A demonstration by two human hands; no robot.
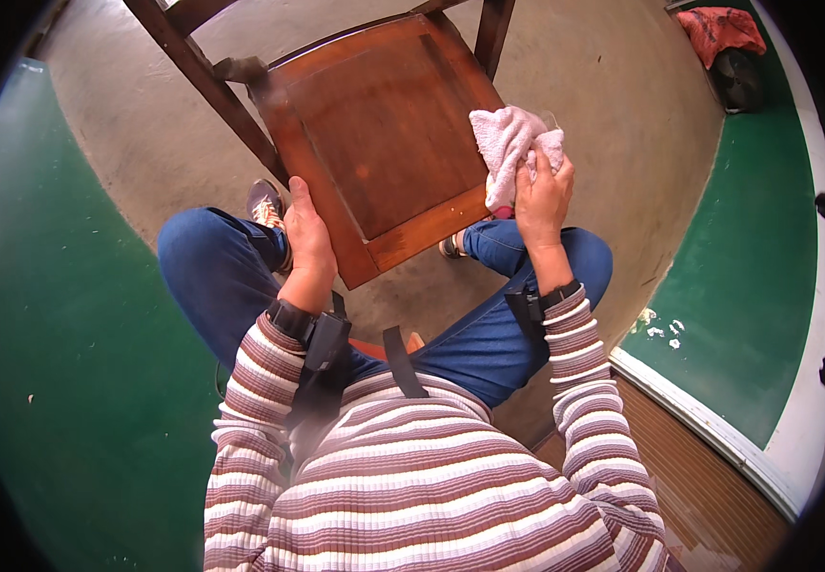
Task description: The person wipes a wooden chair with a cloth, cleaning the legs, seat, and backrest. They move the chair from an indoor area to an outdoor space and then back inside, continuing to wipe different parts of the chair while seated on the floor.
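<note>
A brown wooden chair stands in front of me, its panelled seat tilted in the view. My left hand grips the left edge of the seat near its front corner, thumb on top; the fingers underneath are hidden. In my right hand is a bunched pink terry cloth, at the right edge of the seat. The cloth hangs over that edge and hides part of it. Small light specks dot the front rail of the seat near the cloth.
My knees in blue jeans flank the chair. Green floor borders the beige floor on both sides. A red bag lies on a dark object at the upper right. White scraps lie on the right green strip, beyond a white sill.
</note>
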